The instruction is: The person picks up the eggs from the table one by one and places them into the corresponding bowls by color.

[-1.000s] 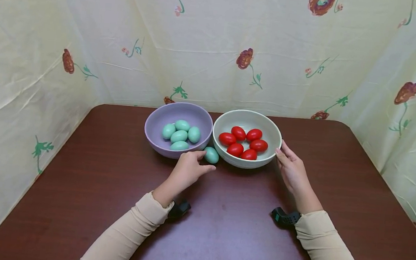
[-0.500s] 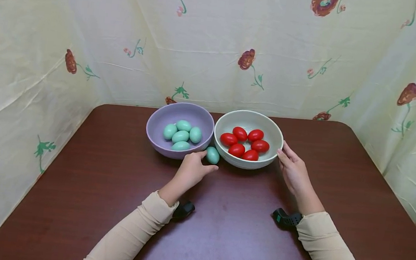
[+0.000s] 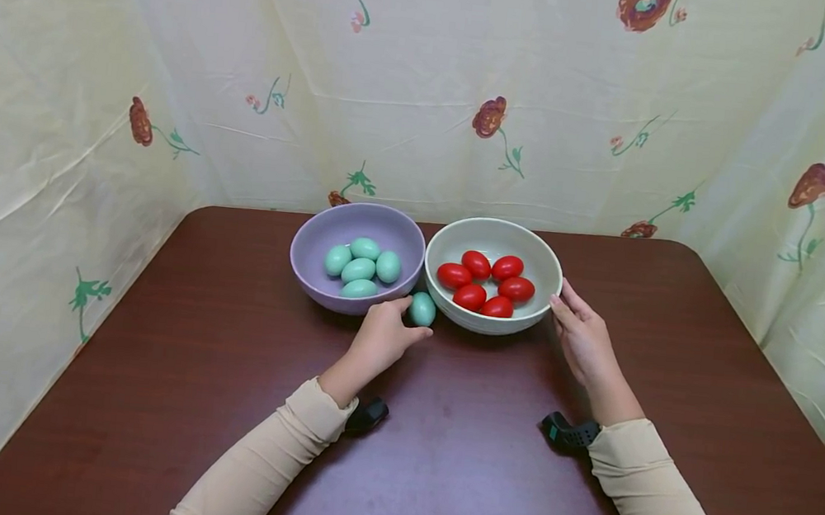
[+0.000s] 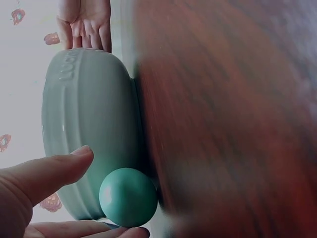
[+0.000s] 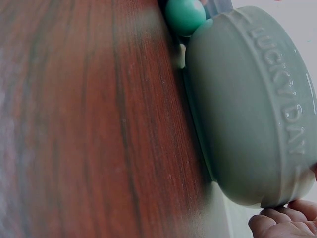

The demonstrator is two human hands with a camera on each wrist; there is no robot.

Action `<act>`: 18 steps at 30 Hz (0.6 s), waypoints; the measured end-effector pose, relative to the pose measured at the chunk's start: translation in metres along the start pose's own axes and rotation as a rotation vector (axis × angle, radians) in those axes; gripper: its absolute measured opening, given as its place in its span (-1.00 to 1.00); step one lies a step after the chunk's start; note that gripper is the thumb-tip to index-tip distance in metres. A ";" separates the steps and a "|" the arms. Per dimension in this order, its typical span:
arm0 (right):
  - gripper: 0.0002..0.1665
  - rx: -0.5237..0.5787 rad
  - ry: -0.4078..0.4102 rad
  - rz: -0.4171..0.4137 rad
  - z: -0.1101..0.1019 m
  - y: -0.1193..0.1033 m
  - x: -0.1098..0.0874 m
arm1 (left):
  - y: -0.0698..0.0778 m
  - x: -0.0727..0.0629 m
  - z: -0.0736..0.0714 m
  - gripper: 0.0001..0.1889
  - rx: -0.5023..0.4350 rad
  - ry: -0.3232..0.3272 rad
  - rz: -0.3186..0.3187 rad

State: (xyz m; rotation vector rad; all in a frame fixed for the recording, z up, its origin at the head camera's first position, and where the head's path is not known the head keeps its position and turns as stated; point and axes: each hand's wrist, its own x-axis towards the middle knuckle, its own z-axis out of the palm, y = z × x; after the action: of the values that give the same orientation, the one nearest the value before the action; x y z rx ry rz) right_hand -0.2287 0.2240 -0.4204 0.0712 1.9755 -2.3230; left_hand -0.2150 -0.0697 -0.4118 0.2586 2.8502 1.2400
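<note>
A mint-green egg (image 3: 422, 310) lies on the table in front of the gap between two bowls. My left hand (image 3: 378, 339) is at its left, fingertips against the egg and thumb spread away from it, as the left wrist view shows. The purple bowl (image 3: 320, 290) on the left holds several mint-green eggs (image 3: 358, 270). Several red eggs (image 3: 518, 289) lie in the pale grey-green bowl (image 3: 484, 325) on the right, which has raised lettering on its side. My right hand (image 3: 585, 340) touches that bowl's right side with extended fingers, thumb near the rim.
Both bowls stand side by side near the back of the dark brown wooden table (image 3: 148, 365). A flowered cloth (image 3: 414, 84) hangs behind and around it. Dark wrist cameras are strapped below both sleeves.
The left hand has shifted very slightly to the right beside the loose egg, which has turned a little. The right hand stays at the grey-green bowl.
</note>
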 end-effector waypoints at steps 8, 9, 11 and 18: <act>-0.22 0.015 -0.002 -0.003 0.000 -0.001 0.000 | -0.001 0.005 0.004 -0.29 -0.016 -0.014 -0.007; -0.22 0.013 -0.003 -0.003 0.000 -0.001 0.000 | 0.000 0.005 0.004 -0.29 -0.026 -0.014 -0.011; -0.22 0.010 -0.004 -0.002 0.000 -0.001 0.000 | -0.001 0.007 0.005 -0.30 -0.030 -0.015 -0.017; -0.21 0.004 0.001 0.011 0.000 -0.001 -0.001 | -0.003 0.008 0.005 -0.42 0.012 0.004 -0.005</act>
State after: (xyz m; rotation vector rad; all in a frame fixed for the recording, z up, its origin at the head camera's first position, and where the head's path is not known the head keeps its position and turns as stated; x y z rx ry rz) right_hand -0.2279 0.2239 -0.4190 0.0839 1.9657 -2.3208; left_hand -0.2229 -0.0662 -0.4170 0.2493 2.8605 1.2240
